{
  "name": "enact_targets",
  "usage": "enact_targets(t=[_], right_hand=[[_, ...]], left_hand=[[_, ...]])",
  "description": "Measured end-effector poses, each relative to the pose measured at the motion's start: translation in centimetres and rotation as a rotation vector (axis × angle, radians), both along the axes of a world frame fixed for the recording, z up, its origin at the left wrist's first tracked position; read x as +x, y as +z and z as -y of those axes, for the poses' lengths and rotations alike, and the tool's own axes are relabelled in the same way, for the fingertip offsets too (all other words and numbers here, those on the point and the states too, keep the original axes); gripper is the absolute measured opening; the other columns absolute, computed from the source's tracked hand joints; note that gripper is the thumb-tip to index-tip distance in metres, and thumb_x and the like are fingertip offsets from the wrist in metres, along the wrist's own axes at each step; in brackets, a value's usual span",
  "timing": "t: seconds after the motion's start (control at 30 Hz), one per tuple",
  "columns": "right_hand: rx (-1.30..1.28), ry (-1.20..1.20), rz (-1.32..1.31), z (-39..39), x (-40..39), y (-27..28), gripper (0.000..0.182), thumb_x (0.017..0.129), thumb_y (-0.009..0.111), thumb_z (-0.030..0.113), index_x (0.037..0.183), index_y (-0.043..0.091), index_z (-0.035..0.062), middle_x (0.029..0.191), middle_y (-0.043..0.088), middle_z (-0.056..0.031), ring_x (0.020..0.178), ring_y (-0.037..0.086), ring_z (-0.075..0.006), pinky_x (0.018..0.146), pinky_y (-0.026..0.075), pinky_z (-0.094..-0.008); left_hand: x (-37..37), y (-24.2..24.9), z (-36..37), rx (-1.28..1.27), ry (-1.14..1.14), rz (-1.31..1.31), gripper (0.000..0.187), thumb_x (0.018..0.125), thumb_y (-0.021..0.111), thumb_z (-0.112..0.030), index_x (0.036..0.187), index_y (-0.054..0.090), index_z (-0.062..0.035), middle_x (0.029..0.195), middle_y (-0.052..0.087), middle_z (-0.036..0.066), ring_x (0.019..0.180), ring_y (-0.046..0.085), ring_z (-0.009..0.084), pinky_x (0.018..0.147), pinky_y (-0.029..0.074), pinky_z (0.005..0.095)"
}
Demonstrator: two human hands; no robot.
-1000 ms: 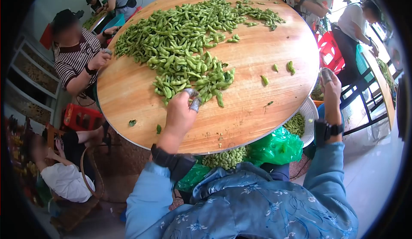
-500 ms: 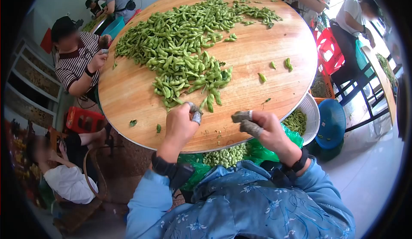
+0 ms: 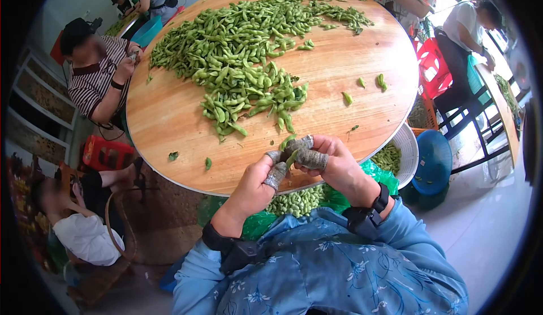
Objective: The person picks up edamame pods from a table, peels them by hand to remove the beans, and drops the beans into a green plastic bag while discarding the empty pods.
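My left hand (image 3: 257, 182) and my right hand (image 3: 334, 165) meet over the near edge of the round wooden table (image 3: 350, 120), fingertips wrapped in grey covers. Between them they pinch a green pod (image 3: 291, 159). Beyond my fingertips spreads a big pile of green pods (image 3: 226, 60). A few loose pods (image 3: 347, 97) lie to the right on the wood. Below the table edge, shelled beans (image 3: 298, 202) sit in a green plastic bag (image 3: 257, 225) in front of my body.
A white basket (image 3: 413, 153) with pods and a blue basin (image 3: 434, 162) stand right of the table. Someone in a striped shirt (image 3: 104, 80) sits at the left edge. Another person (image 3: 87, 233) sits lower left. Red stools and more people are around.
My hands have come together; they were apart before, the left one at the pile's near edge. A pod is now between them. The striped-shirt person's hands have moved slightly.
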State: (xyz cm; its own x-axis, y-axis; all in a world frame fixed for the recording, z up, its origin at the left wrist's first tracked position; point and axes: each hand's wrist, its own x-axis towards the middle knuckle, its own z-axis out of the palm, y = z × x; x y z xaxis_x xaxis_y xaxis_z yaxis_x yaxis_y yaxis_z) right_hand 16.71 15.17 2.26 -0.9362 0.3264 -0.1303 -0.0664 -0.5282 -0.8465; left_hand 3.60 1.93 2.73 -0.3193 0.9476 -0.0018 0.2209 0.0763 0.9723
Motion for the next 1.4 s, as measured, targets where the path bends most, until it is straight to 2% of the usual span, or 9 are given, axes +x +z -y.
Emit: enact_targets(t=[0.2, 0.3, 0.37, 0.4, 0.47, 0.57, 0.87, 1.2, 1.4], right_hand=[[0.141, -0.037, -0.051, 0.5, 0.0, 0.8, 0.025, 0.084, 0.058, 0.013, 0.104, 0.056, -0.0011, 0.09, 0.06, -0.002, 0.085, 0.055, -0.0095, 0.078, 0.043, -0.0226], [0.242, -0.105, -0.083, 0.6, 0.5, 1.5, 0.025, 0.085, 0.056, 0.015, 0.104, 0.056, -0.0016, 0.091, 0.06, -0.0014, 0.084, 0.054, -0.0078, 0.076, 0.042, -0.0216], [0.311, -0.045, 0.151, 0.3, 1.3, 2.3, 0.024, 0.087, 0.054, 0.017, 0.102, 0.057, -0.0012, 0.088, 0.059, 0.0008, 0.08, 0.052, -0.006, 0.072, 0.042, -0.0203], [0.308, -0.046, 0.153, 0.4, 1.4, 2.1, 0.024, 0.087, 0.054, 0.017, 0.102, 0.057, -0.0012, 0.088, 0.059, 0.0008, 0.08, 0.052, -0.006, 0.072, 0.042, -0.0203], [0.264, -0.001, 0.091, 0.5, 1.7, 1.8, 0.023, 0.088, 0.053, 0.02, 0.099, 0.059, 0.0005, 0.084, 0.058, 0.0031, 0.074, 0.049, -0.0037, 0.066, 0.04, -0.0193], [0.261, -0.014, 0.119, 0.6, 1.9, 1.7, 0.024, 0.088, 0.053, 0.022, 0.097, 0.06, 0.0016, 0.079, 0.057, 0.0048, 0.07, 0.047, -0.0024, 0.061, 0.038, -0.0187], [0.289, -0.002, 0.154, 0.5, 2.0, 1.8, 0.021, 0.087, 0.053, 0.021, 0.093, 0.06, 0.0017, 0.077, 0.057, 0.0038, 0.069, 0.047, -0.0031, 0.061, 0.038, -0.0193], [0.248, -0.031, 0.196, 0.8, 1.6, 1.2, 0.019, 0.087, 0.053, 0.018, 0.091, 0.059, 0.0006, 0.08, 0.059, 0.002, 0.074, 0.051, -0.0047, 0.067, 0.041, -0.0211], [0.056, -0.015, -0.012, 0.7, 0.9, -0.6, 0.018, 0.086, 0.055, 0.015, 0.094, 0.058, -0.0009, 0.085, 0.061, -0.0013, 0.079, 0.056, -0.0071, 0.073, 0.046, -0.0232]], left_hand=[[0.3, 0.0, 0.1, -0.074, -0.098, 0.186, 0.012, 0.086, 0.046, -0.005, 0.095, 0.053, 0.0005, 0.082, 0.055, -0.001, 0.074, 0.048, 0.0061, 0.065, 0.04, 0.02], [0.6, 0.0, 0.5, 0.064, 0.004, 0.058, 0.01, 0.085, 0.051, -0.007, 0.091, 0.053, 0.0006, 0.075, 0.054, -0.001, 0.069, 0.047, 0.0065, 0.061, 0.041, 0.0231], [0.6, 1.1, 0.9, 0.026, 0.094, -0.335, 0.012, 0.08, 0.058, -0.008, 0.087, 0.053, 0.0005, 0.069, 0.056, 0.006, 0.063, 0.053, 0.014, 0.057, 0.043, 0.0279], [0.6, 1.0, 0.9, 0.024, 0.092, -0.333, 0.012, 0.08, 0.058, -0.008, 0.087, 0.053, 0.0005, 0.069, 0.056, 0.006, 0.063, 0.053, 0.014, 0.057, 0.043, 0.0279], [0.6, 1.0, 0.9, 0.114, 0.059, -0.722, 0.015, 0.074, 0.061, -0.009, 0.083, 0.054, -0.0001, 0.067, 0.056, 0.013, 0.06, 0.056, 0.027, 0.053, 0.043, 0.0336], [0.7, 1.7, 0.9, 0.149, 0.036, -0.856, 0.015, 0.07, 0.062, -0.008, 0.08, 0.053, -0.0006, 0.069, 0.055, 0.015, 0.063, 0.054, 0.0343, 0.054, 0.042, 0.0384], [0.3, 2.5, 1.1, 0.159, -0.056, -1.0, 0.023, 0.058, 0.058, -0.001, 0.08, 0.054, -0.0002, 0.069, 0.054, 0.014, 0.065, 0.053, 0.0314, 0.054, 0.041, 0.0393], [0.3, 1.3, 1.3, 0.201, -0.099, -1.007, 0.025, 0.058, 0.058, 0.0, 0.083, 0.054, 0.0004, 0.07, 0.054, 0.014, 0.064, 0.053, 0.0325, 0.053, 0.042, 0.04], [1.2, -0.8, 1.5, 0.173, 0.02, -0.514, 0.013, 0.076, 0.059, -0.007, 0.084, 0.053, 0.0007, 0.071, 0.056, 0.015, 0.064, 0.056, 0.0306, 0.056, 0.044, 0.0326]])
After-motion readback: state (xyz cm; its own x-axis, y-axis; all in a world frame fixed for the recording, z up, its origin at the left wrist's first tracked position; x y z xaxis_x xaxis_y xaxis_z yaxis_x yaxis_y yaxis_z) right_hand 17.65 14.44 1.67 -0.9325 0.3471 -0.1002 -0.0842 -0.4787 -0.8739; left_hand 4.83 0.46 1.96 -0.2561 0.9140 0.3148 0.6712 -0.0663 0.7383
